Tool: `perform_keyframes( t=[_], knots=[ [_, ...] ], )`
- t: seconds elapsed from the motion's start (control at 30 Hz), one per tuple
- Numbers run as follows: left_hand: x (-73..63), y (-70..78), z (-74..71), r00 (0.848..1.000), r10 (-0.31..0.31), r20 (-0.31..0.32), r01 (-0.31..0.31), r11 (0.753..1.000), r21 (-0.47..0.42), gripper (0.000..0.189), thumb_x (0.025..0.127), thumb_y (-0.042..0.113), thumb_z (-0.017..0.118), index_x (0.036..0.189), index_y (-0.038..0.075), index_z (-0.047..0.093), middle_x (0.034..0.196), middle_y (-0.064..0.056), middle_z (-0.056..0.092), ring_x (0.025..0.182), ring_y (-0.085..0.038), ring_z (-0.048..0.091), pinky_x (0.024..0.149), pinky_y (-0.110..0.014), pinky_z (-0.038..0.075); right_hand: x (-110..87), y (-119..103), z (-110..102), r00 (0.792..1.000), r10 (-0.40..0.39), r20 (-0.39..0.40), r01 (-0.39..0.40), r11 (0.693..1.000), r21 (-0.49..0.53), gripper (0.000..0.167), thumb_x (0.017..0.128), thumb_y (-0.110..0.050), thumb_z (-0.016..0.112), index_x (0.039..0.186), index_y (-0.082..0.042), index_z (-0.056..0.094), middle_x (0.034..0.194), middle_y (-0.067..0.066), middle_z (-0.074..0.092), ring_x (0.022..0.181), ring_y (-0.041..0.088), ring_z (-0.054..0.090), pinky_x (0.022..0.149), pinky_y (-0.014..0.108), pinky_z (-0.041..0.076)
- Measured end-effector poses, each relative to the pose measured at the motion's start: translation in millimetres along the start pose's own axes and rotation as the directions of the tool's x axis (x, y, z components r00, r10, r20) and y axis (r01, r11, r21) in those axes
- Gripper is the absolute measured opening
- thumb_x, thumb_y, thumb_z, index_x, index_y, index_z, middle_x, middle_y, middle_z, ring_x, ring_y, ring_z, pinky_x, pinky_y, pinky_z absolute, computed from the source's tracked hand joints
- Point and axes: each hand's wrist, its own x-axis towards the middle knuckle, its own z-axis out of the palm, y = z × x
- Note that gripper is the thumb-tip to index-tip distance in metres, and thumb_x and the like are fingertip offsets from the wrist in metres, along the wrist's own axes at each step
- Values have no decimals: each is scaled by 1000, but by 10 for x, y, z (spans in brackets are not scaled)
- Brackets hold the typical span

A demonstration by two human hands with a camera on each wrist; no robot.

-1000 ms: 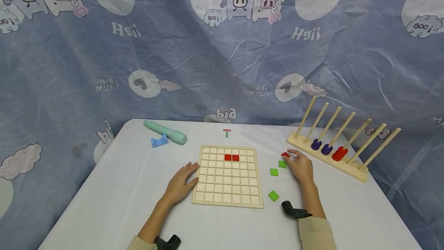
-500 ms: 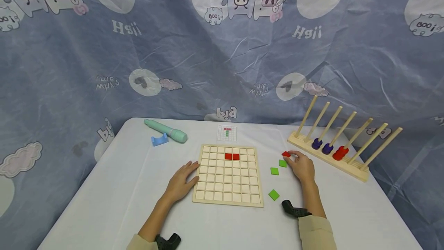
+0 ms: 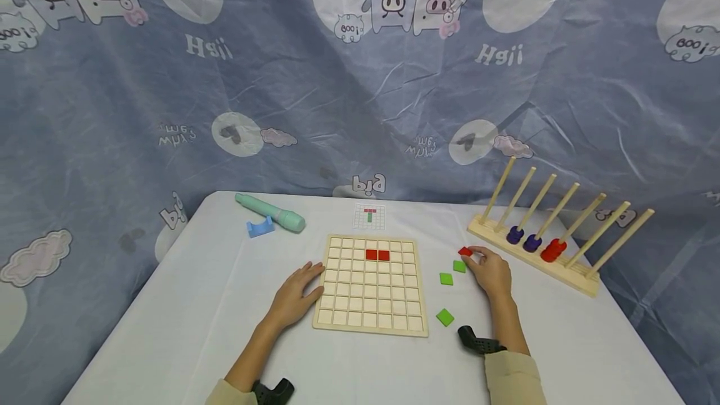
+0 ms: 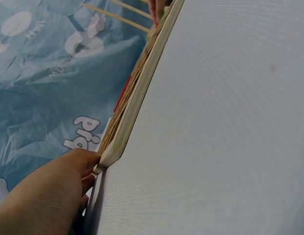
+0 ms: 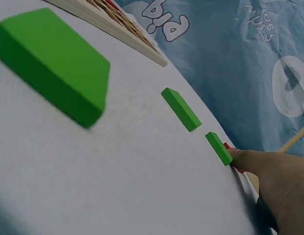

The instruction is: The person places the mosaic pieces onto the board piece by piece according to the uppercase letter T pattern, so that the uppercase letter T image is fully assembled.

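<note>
A wooden grid board [image 3: 371,331] lies on the white table, with two red square tiles [image 3: 372,255] side by side in its second row from the back. My left hand [image 3: 292,297] rests at the board's left edge, fingers extended and thumb against the rim. To the right of the board, my right hand [image 3: 490,274] pinches a loose red tile [image 3: 464,251] between thumb and forefinger, low at the table; in the right wrist view the finger mostly hides it. Closest to that hand is a green tile [image 3: 459,266]. Two more green tiles [image 3: 446,279] lie nearer the front.
Behind the board lies a small pattern card [image 3: 369,217] with a red and green T. At back right stands a wooden peg rack [image 3: 534,255] with purple and red beads. A mint-green cylindrical tool [image 3: 270,212] and a blue stand [image 3: 260,227] are at back left.
The right fingers have shifted very slightly around the loose red tile, which shows a little more now. My left hand and the board have stayed in place.
</note>
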Motion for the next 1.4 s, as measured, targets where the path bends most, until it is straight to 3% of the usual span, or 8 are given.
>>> perform_keyframes(
  t=[0.47,0.67,0.93,1.2,1.4],
  knots=[
    [-5,10,-1,1000,16,-8,-16,1000,-12,45,91,28,59,132,12,52,137,-2,47,132,-24,33,109,-44,24,-29,-11,13,998,-37,-47,39,998,52,37,81,-34,71,108,-8,68,48,-2,33,45,12,27,39,27,22],
    [1,-1,18,1000,19,-14,-19,1000,-3,45,91,29,59,132,12,52,137,-1,48,132,-24,34,109,-43,25,-44,-115,50,993,-107,-49,111,990,85,37,81,-37,71,107,-10,68,45,-3,30,41,9,23,36,25,19],
    [-9,-8,12,1000,5,-10,-5,1000,4,46,91,31,59,133,13,51,138,0,47,132,-23,33,109,-43,25,-122,-465,141,975,-221,-3,220,970,105,32,80,-30,73,106,-12,69,47,-4,31,41,9,23,35,24,21],
    [-16,13,-1,999,28,-18,-28,1000,0,46,91,30,59,132,11,51,137,-3,48,131,-27,34,107,-47,26,-269,-880,357,931,-365,21,361,928,96,33,78,-33,74,104,-13,70,46,-7,29,41,5,20,35,22,20],
    [-13,20,-8,999,39,-27,-39,999,7,45,90,28,59,131,10,52,136,-4,49,131,-28,35,107,-48,27,-404,-1251,520,908,-404,108,388,910,145,32,79,-33,73,106,-15,69,46,-9,31,41,3,21,37,21,21]
  ],
)
